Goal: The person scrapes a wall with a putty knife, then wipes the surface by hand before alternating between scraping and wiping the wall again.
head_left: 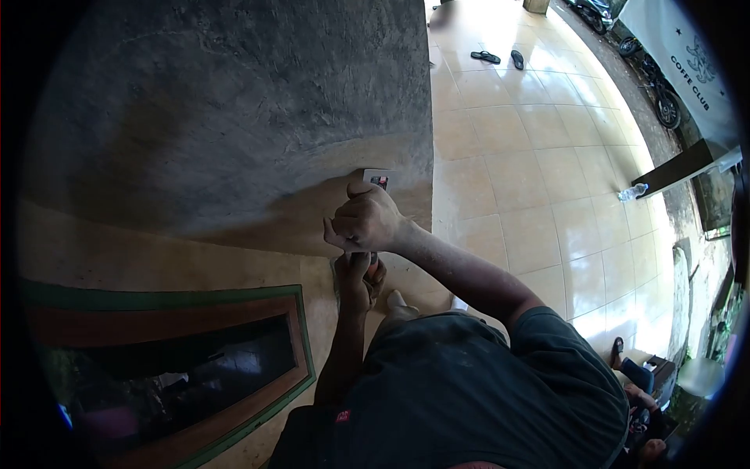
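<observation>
My right hand [364,219] is closed in a fist, fingers curled, in front of the dark grey wall surface [234,102]. Whatever it holds is hidden by the fingers. Just below and touching or nearly touching it, my left hand [358,283] has its fingers wrapped round something small that I cannot make out. A small pale item with a dark and red print [379,180] shows just beyond my right hand, partly covered by it.
A window with a green and brown frame [306,344] is at the lower left. Black sandals [486,57] lie on the tiled floor [523,172]. A plastic bottle [633,191] stands near a dark post. A seated person [642,399] is at the lower right, and motorcycles are parked outside.
</observation>
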### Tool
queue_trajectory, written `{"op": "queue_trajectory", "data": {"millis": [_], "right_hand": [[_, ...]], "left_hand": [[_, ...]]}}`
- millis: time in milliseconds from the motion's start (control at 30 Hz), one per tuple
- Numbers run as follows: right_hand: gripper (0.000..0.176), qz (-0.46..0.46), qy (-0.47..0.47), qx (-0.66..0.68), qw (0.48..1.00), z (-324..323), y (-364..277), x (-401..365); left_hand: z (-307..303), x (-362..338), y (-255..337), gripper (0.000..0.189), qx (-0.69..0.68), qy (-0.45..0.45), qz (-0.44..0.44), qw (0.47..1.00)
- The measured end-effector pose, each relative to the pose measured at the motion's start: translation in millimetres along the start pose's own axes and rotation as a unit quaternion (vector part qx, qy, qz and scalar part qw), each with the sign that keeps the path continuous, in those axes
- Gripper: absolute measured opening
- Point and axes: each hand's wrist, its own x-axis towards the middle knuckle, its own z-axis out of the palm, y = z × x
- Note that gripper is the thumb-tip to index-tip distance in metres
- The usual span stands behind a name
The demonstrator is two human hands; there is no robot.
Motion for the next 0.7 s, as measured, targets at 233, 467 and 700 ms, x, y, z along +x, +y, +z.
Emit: {"op": "queue_trajectory", "data": {"millis": [233, 467, 700], "right_hand": [[0.041, -0.021, -0.008, -0.028, 0.999, -4, 3, 1], [0.042, -0.023, 0.054, -0.08, 0.995, -10, -3, 22], [0.042, 0.001, 0.095, -0.027, 0.995, 4, -1, 17]], "left_hand": [[-8, 19, -5, 0.031, -0.016, -0.089, 0.03, 0.995], [4, 19, 36, 0.023, 0.041, -0.1, 0.041, 0.993], [3, 8, 47, 0.022, 0.055, -0.045, 0.026, 0.997]]}}
